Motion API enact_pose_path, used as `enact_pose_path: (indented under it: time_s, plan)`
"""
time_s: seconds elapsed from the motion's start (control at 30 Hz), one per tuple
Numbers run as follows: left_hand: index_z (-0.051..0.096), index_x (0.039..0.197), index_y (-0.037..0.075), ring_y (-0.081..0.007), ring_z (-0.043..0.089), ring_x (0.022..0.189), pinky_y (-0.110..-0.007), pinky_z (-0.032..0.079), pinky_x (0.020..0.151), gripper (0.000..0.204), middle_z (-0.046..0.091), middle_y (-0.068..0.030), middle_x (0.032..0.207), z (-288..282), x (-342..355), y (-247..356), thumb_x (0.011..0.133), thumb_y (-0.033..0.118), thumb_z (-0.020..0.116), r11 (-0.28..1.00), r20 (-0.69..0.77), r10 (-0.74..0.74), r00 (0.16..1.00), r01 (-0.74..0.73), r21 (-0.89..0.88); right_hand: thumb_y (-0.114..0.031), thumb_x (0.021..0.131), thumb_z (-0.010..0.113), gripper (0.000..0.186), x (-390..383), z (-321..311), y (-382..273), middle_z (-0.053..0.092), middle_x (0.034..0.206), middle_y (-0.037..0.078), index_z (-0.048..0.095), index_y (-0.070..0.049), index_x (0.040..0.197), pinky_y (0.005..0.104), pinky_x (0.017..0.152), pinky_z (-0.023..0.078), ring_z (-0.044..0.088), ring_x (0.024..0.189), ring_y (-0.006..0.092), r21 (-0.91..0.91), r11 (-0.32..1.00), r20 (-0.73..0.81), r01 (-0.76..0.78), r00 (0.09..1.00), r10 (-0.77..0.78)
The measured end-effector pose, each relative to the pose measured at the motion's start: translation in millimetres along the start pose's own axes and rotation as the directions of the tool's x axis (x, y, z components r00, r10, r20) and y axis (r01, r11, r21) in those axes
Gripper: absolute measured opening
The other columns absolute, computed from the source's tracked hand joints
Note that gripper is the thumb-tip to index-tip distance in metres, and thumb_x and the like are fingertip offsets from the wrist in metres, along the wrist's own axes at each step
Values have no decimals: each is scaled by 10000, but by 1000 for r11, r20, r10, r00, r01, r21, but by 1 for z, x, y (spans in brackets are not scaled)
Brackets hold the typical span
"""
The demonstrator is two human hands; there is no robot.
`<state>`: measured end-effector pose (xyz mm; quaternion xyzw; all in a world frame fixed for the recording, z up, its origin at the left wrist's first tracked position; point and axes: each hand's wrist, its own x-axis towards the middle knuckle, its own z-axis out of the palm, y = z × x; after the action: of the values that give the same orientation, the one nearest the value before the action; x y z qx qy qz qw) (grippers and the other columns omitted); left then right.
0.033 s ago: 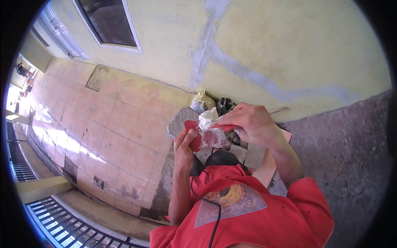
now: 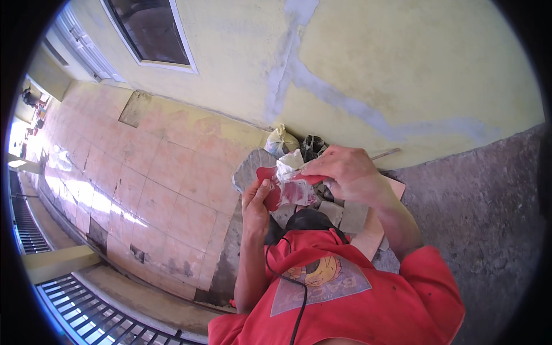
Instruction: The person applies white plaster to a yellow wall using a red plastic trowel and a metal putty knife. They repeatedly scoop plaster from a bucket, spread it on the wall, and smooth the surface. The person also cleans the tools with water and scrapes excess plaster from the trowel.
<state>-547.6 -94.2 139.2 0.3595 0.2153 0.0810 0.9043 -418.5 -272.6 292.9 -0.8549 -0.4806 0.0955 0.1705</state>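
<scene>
My left hand (image 2: 254, 198) is closed on a red putty spreader (image 2: 272, 198), thumb on top, its face smeared with white putty. Another red putty spreader (image 2: 311, 179) is pinched in my right hand (image 2: 347, 172), above and to the right of the first. A thick lump of white putty (image 2: 289, 163) sits between the two spreaders, at their upper edges. More putty (image 2: 297, 192) coats the lower right part of the left one. Whether the two blades touch I cannot tell.
Beyond my hands, a pale sack (image 2: 281, 141) and a black plastic bag (image 2: 313, 147) stand against the yellow wall (image 2: 402, 63), which carries grey filler strips. Grey blocks (image 2: 353, 217) lie near my legs. Left is a tiled floor (image 2: 155, 190); a railing (image 2: 98, 313) runs lower left.
My right hand has shifted very slightly downward with its spreader. The left hand and its spreader look the same.
</scene>
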Motion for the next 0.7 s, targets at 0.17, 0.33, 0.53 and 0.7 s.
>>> enact_pose_path:
  time_s: [0.17, 0.33, 0.53, 0.7]
  plan:
    - [670, 1215, -19, -68, 615, 753, -236, 494, 652, 277, 666, -2, 907, -8, -1, -10, 1041, 180, 584, 1000, -46, -11, 999, 12, 14, -81, 787, 723, 348, -15, 22, -10, 771, 1039, -17, 774, -206, 1108, 400, 820, 573, 684, 947, 242, 15, 995, 94, -97, 991, 96]
    - [703, 1197, 5, -60, 625, 782, -223, 495, 688, 276, 688, 20, 941, -17, -2, -20, 1055, 214, 592, 996, -100, -54, 994, 61, 71, -110, 846, 736, 245, -30, 51, 14, 762, 931, 34, 768, -167, 1082, 364, 690, 572, 702, 759, 195, 303, 910, 199, -284, 952, 231]
    - [712, 1121, 25, -70, 599, 718, -242, 491, 644, 243, 664, 27, 886, -23, -4, -6, 1053, 224, 591, 997, -118, -71, 990, 73, 13, -159, 887, 778, 201, -57, 91, 51, 725, 859, 6, 716, -62, 1051, 242, 447, 481, 672, 635, 89, 843, -155, 535, -515, 776, 333]
    - [683, 1145, 8, -92, 646, 831, -256, 523, 733, 232, 697, -18, 981, -31, -2, -9, 1056, 190, 570, 994, -85, -103, 991, 105, 15, -162, 881, 781, 222, -65, 106, 38, 727, 894, 17, 712, -63, 1067, 246, 417, 457, 668, 640, 89, 889, -245, 458, -388, 777, 431]
